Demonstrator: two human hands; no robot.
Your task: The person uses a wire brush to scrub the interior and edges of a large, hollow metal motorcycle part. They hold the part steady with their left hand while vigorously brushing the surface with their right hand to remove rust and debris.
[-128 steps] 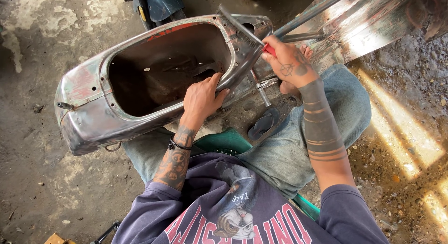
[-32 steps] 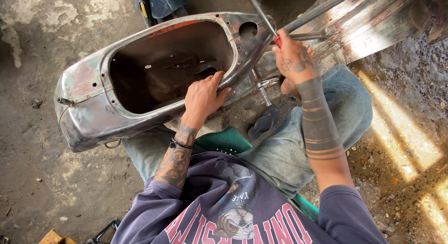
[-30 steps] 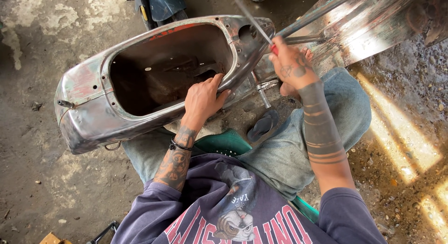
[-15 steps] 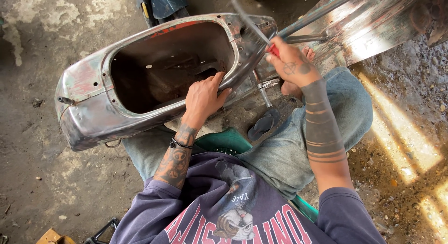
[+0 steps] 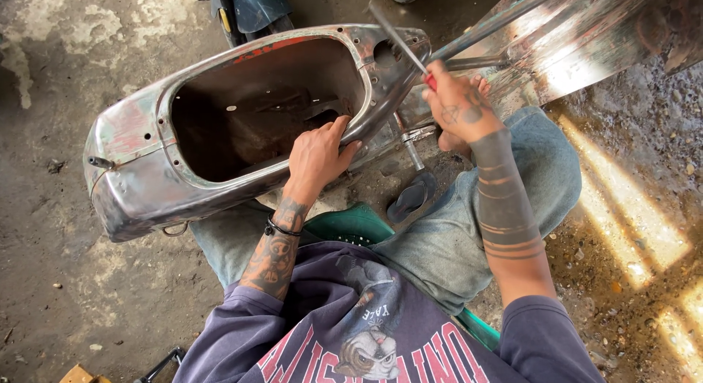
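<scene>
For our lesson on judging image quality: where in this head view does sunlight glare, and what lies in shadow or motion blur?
Head view: sun stripes bleach the gravel floor at right; the hollow metal shell is dark inside; the rod in the right hand is slightly blurred; the left hand is sharp.

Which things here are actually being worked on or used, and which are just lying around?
In use: bare metal scooter body, gripped at its rim by the left hand; red-handled tool in the right hand.

Lying about: green stool, sandal, dark scooter part.

repair workshop: stripped scooter body (image 5: 220,127), stained concrete floor (image 5: 66,295)
</scene>
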